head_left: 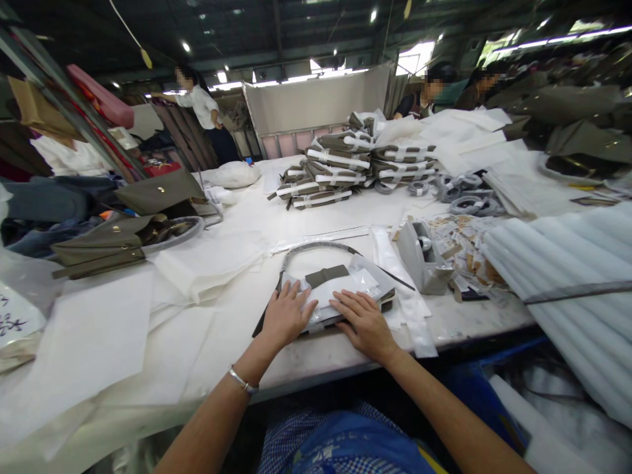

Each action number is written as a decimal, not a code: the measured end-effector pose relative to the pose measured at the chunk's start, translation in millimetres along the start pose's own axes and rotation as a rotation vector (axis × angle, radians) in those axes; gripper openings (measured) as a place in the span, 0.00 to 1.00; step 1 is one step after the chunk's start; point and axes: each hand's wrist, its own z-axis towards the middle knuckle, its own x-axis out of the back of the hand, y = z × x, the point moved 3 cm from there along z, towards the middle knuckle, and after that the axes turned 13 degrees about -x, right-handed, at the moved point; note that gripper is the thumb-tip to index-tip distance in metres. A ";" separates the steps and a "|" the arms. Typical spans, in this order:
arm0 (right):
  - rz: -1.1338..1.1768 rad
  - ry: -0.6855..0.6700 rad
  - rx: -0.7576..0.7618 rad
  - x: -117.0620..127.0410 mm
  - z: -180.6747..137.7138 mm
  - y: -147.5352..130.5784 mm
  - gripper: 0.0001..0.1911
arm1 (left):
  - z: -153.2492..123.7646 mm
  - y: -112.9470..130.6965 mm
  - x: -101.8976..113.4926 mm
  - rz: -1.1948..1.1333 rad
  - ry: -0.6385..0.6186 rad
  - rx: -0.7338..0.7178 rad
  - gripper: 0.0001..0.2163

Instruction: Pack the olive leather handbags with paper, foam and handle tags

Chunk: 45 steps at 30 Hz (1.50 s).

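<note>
A flat olive handbag [326, 274] lies at the near edge of the white table [237, 309], partly wrapped in white tissue paper [340, 289], its curved grey handle [316, 248] arching away from me. My left hand [288, 315] rests flat on the left side of the paper, fingers stretched out. Pressed flat on the right side is my right hand [364, 322], fingers also stretched out. Neither hand holds anything.
A grey tape dispenser [424, 257] stands right of the bag, with rolled white foam sheets [567, 263] beyond it. Stacked wrapped bags [340, 168] sit mid-table, olive bags [123, 240] and loose tissue sheets [99, 329] at left. Other people stand at the far side.
</note>
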 end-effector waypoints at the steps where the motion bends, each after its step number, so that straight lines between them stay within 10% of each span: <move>1: 0.004 -0.003 -0.003 -0.4 0.4 0.4 0.25 | 2.4 -5.0 -1.6 0.006 0.000 0.013 0.21; 9: 0.013 -0.028 -0.038 1.4 3.3 -1.0 0.27 | 23.1 -35.9 -6.2 -0.047 0.042 0.051 0.17; 24: 0.187 0.061 -0.088 36.1 17.2 11.8 0.16 | -41.4 15.7 -2.8 -0.177 0.228 -0.185 0.25; 28: 0.018 0.193 -0.347 48.5 33.8 55.5 0.22 | -33.8 -20.3 16.4 -0.493 0.273 0.139 0.23; 32: -0.027 -0.092 -0.616 36.6 49.3 84.2 0.32 | -17.0 -62.2 5.6 -0.593 0.304 0.621 0.29; 37: 0.044 -0.088 -0.756 33.1 68.5 93.0 0.34 | 3.7 -63.5 -10.0 -0.707 0.300 0.677 0.38; 45: 0.587 0.177 -0.654 59.5 82.3 78.8 0.30 | -36.6 -27.0 52.0 -0.637 0.707 0.626 0.42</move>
